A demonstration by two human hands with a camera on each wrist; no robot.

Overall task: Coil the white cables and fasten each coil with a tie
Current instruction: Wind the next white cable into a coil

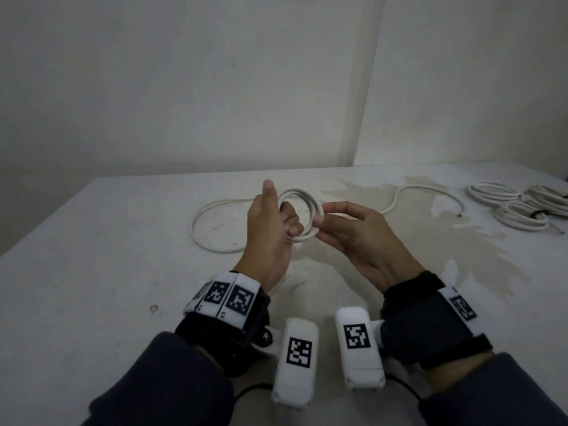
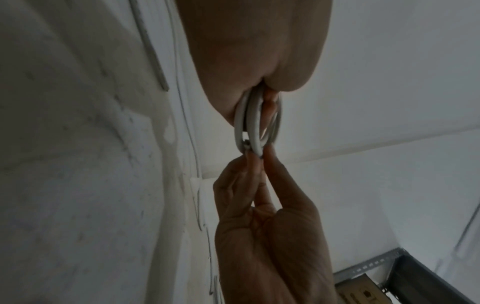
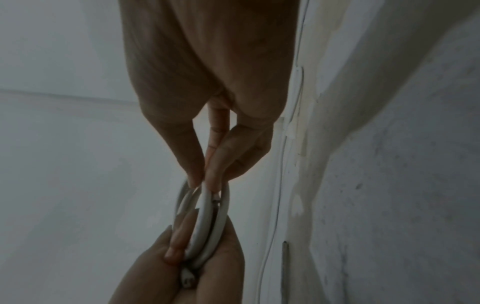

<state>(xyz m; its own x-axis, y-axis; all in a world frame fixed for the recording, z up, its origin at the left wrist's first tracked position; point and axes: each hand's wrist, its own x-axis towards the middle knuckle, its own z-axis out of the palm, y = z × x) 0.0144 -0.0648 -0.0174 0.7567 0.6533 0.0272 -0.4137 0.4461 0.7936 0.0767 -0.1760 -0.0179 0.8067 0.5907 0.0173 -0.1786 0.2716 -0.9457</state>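
Note:
A small coil of white cable (image 1: 302, 212) is held upright above the table between both hands. My left hand (image 1: 273, 222) grips its left side, fingers curled through the loops and thumb pointing up. My right hand (image 1: 325, 218) pinches the coil's right edge between thumb and fingertips. The left wrist view shows the coil (image 2: 255, 123) edge on, pinched by the right fingertips (image 2: 253, 162). In the right wrist view the coil (image 3: 207, 218) sits in the left palm, with a cut cable end (image 3: 187, 280) poking out below. The uncoiled rest of the cable (image 1: 212, 229) loops on the table to the left.
The white table (image 1: 92, 272) has a stained patch in the middle. Another stretch of white cable (image 1: 430, 192) trails to the right. Several finished white coils (image 1: 519, 207) lie at the far right edge. White walls stand close behind.

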